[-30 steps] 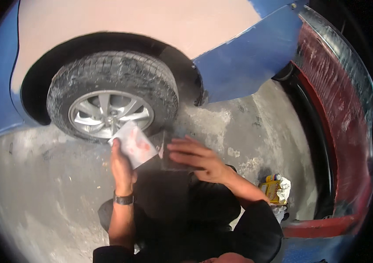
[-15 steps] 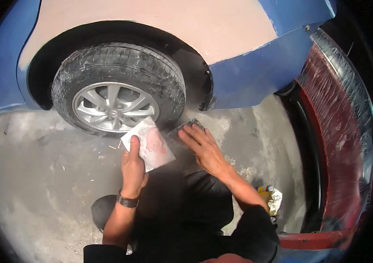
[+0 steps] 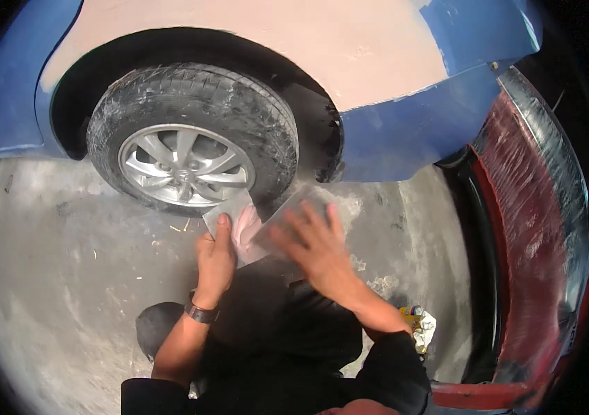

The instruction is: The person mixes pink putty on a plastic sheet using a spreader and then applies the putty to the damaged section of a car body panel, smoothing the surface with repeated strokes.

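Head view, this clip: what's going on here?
A person's left hand grips a pale flat board with pink paste on it, thumb on top. The right hand, blurred, has its fingers over a flat grey see-through sheet at the paste's edge; whether the two touch is unclear. Just beyond the hands is the wheel of a blue car, with a pale pinkish coat on the body above it.
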### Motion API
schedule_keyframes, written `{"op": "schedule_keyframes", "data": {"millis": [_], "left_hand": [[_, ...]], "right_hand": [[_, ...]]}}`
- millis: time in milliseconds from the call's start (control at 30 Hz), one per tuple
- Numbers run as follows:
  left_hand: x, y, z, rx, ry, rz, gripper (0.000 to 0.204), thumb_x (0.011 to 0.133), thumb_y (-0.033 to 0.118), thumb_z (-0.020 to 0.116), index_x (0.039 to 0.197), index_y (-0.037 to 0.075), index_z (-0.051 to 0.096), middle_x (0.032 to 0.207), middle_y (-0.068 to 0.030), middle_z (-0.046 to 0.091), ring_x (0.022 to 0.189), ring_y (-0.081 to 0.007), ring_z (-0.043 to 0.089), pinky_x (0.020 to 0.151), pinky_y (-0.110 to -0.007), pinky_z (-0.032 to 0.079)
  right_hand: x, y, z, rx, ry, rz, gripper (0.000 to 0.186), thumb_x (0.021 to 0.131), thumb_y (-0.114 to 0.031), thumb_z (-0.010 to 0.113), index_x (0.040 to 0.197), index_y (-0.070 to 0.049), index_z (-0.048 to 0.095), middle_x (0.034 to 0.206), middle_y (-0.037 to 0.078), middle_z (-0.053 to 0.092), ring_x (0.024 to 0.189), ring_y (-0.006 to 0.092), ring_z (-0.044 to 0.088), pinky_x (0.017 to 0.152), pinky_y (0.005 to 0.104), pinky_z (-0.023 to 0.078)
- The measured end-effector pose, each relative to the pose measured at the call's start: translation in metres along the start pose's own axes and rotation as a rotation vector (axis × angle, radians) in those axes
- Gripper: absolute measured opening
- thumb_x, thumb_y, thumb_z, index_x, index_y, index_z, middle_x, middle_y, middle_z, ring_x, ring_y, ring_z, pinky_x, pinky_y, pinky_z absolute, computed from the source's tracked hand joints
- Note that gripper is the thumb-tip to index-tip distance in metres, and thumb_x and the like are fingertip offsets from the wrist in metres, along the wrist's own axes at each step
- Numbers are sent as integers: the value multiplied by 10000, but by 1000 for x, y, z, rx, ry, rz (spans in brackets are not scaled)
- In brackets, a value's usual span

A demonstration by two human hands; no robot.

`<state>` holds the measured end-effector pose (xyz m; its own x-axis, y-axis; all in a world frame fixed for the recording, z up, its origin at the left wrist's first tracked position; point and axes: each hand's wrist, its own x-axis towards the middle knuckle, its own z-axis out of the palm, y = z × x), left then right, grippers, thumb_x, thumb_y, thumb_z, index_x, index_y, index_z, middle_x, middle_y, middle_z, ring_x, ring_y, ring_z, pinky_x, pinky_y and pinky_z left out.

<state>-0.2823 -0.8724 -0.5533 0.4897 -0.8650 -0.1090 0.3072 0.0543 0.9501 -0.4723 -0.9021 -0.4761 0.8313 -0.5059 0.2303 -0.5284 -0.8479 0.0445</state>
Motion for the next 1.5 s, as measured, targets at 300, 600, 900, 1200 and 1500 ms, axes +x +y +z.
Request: {"op": "schedule_keyframes", "data": {"millis": [300, 600, 900, 1200, 1500], "left_hand": [[3, -13, -10, 61, -46, -41, 567, 1017, 438, 549, 592, 63, 535, 518, 77, 386, 498, -36, 327, 436, -276, 215], [4, 14, 1, -242, 58, -158, 436, 1034, 421, 516, 781, 73, 584, 565, 36, 503, 457, -44, 401, 414, -258, 317], [1, 0, -1, 479, -86, 217, 636, 1055, 375, 465, 615, -82, 504, 474, -100, 389, 478, -124, 383, 453, -385, 321], [29, 26, -31, -630, 6, -304, 549, 1047, 434, 389, 1252, -41, 573, 1039, -164, 695, 834, -267, 716, 740, -385, 592], [0, 0, 4, -996, -275, -454, 470, 1034, 389, 496, 1331, 26, 531, 1208, -129, 661, 1029, -244, 678, 905, -393, 556]], "right_hand": [[8, 7, -9, 183, -15, 71, 623, 772, -43, 633, 1385, -128, 561, 1416, 170, 512, 1317, 349, 495, 1119, 642, 267], [-9, 29, 30, 100, -28, 172, 807, 677, 165, 553, 1436, -105, 508, 1444, 172, 489, 1344, 390, 462, 1140, 506, 349], [3, 9, 28, 194, -176, -96, 631, 823, -61, 559, 1427, -237, 510, 1458, 57, 483, 1388, 357, 390, 1161, 624, 219], [-19, 21, 21, 383, -94, -92, 601, 785, -32, 622, 1368, -174, 578, 1434, 60, 528, 1377, 325, 443, 1147, 594, 282], [11, 8, 24, 856, 288, -256, 740, 643, 153, 585, 1363, -15, 554, 1445, 230, 482, 1378, 453, 417, 1135, 604, 305]]}}
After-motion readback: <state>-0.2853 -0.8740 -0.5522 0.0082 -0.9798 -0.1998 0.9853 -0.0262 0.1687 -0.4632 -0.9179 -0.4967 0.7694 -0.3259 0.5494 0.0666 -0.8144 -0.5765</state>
